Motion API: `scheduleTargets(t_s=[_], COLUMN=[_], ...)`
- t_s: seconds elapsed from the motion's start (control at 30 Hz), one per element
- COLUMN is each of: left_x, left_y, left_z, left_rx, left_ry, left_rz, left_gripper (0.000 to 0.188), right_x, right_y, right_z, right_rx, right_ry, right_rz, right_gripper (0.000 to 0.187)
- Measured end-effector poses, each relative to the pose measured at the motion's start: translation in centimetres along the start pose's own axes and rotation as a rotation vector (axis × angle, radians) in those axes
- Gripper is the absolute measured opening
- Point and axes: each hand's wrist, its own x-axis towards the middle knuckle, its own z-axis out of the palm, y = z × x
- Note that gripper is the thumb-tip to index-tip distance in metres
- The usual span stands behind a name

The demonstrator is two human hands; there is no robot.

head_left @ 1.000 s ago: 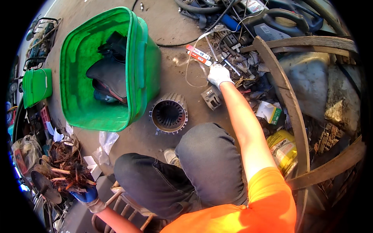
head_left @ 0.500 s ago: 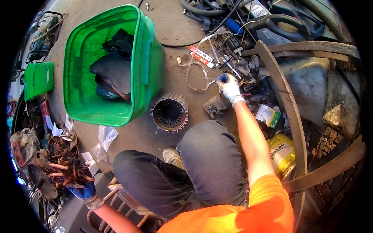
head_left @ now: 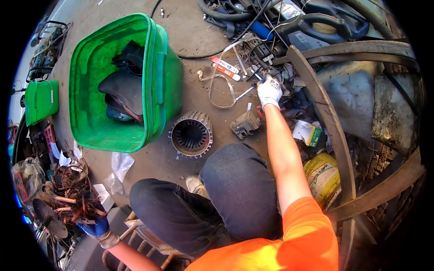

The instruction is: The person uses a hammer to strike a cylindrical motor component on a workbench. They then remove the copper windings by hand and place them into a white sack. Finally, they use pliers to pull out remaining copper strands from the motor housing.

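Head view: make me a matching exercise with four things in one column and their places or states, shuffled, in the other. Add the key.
Column one
1. Left hand
2. Right hand
3. Large green bin
4. Toothed metal cylinder

Column two
A. In a white-backed glove, at the scrap pile
B. On the floor between bin and right knee
C. In a blue glove, against a reddish-brown bundle
D. Has dark items inside

Pairs: 1-C, 2-A, 3-D, 4-B
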Motion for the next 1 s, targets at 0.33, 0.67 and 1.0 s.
scheduleTargets(t_s=[0.33,0.67,1.0], left_x=[-0.9,-8.8,-18.6], left_y=[2.1,11.5,23.7], left_z=[4.9,16.3,29.0], left_rx=[0.071,0.416,-0.18], left_ry=[0.059,0.303,-0.062], left_rz=[0.044,0.052,0.119], left_gripper=[0.06,0.058,0.053], right_x=[-3.5,-25.0,-40.3], right_y=[1.3,1.3,-1.7], right_z=[-6.0,-29.2,-52.0], right_rx=[0.657,0.936,1.003], right_ry=[0.178,-0.076,-0.336], right_rz=[0.078,0.323,0.303], right_gripper=[0.016,0.008,0.009])
